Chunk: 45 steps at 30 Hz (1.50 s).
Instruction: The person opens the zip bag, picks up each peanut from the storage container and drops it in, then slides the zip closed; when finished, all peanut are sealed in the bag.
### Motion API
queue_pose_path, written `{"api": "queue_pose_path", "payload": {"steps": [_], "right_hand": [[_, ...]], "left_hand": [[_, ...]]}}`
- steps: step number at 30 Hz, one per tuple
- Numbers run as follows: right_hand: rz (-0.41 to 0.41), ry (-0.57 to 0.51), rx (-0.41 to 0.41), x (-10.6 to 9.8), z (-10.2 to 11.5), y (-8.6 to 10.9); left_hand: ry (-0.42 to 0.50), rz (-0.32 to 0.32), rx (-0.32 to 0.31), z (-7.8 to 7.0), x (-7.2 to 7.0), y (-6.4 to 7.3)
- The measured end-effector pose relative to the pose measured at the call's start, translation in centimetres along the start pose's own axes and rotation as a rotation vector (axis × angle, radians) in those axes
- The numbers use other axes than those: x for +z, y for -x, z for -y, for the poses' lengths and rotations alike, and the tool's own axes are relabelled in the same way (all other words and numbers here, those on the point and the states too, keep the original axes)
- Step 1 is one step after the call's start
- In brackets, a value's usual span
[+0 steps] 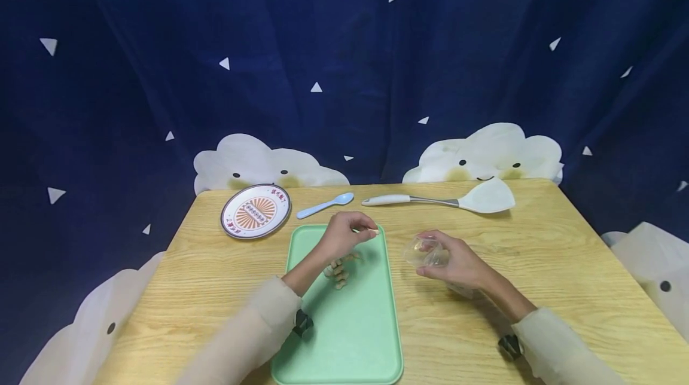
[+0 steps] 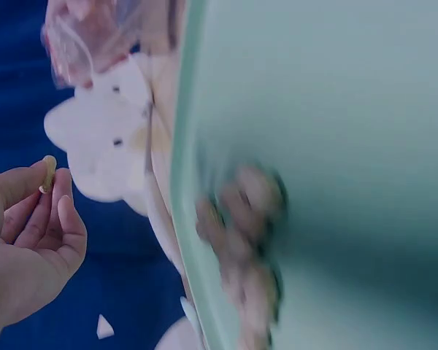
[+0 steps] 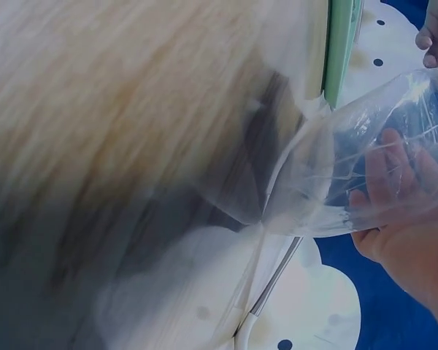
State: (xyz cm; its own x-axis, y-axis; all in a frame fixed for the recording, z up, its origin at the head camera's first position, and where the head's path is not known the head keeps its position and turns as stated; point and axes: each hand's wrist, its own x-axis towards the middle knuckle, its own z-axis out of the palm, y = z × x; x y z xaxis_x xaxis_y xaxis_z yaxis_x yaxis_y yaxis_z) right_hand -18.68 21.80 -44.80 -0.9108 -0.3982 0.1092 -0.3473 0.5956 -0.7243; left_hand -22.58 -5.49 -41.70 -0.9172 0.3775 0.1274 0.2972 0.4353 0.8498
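Left hand (image 1: pixel 344 235) pinches 1 oblong pale-tan piece (image 1: pixel 375 231) above 1 rectangular green plastic tray (image 1: pixel 355 337) bearing 1 cluster of tan lumps (image 1: pixel 339 276); right hand (image 1: pixel 457 262) holds 1 clear plastic bag (image 1: pixel 415 253) alongside. Beyond: 1 round white plate (image 1: pixel 255 211), 1 light-blue spoon (image 1: pixel 324 205), 1 white spatula (image 1: pixel 481 198).

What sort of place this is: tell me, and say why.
Probably an indoor tabletop set-up, perhaps staged for recording: a wooden table, a dark blue curtain with clouds and triangles behind it, and a plate, spoon and spatula along the far side.

Red characters (image 1: pixel 280 195) near two opposite edges of the white plate (image 1: pixel 255 211), too small for sure reading.
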Motion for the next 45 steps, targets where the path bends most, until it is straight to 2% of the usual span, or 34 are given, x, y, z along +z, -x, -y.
{"api": "queue_pose_path", "payload": {"steps": [5, 11, 17, 21, 25, 29, 34, 37, 45], "right_hand": [[0.006, 0.001, 0.010, 0.2, 0.0, -0.1], [0.011, -0.002, -0.003, 0.3, 0.1, -0.3], [0.000, 0.028, -0.015, 0.3, 0.3, -0.3], [-0.010, 0.039, -0.020, 0.3, 0.3, -0.3], [0.001, 0.018, -0.026, 0.3, 0.4, -0.4], [0.011, 0.003, -0.015, 0.2, 0.2, -0.3], [0.004, 0.013, 0.004, 0.0, 0.1, -0.2], [0.001, 0.019, 0.008, -0.1, 0.2, -0.1], [-0.003, 0.013, 0.005, -0.2, 0.4, -0.1]], "left_hand": [[0.036, 0.050, 0.009, -1.4, 2.0, -0.1], [0.095, 0.074, 0.012, -2.5, 3.8, -0.2], [0.115, 0.093, 0.014, -3.3, 5.1, -0.5], [0.115, 0.104, 0.008, -3.7, 5.3, -0.5], [0.116, 0.104, 0.005, -3.6, 4.7, -0.3], [0.107, 0.085, 0.003, -2.9, 3.5, 0.0], [0.066, 0.066, -0.007, -1.3, 1.8, 0.7], [0.060, 0.051, -0.033, -0.4, 0.6, 1.2], [0.016, -0.022, -0.084, 2.6, -2.4, 2.1]]}}
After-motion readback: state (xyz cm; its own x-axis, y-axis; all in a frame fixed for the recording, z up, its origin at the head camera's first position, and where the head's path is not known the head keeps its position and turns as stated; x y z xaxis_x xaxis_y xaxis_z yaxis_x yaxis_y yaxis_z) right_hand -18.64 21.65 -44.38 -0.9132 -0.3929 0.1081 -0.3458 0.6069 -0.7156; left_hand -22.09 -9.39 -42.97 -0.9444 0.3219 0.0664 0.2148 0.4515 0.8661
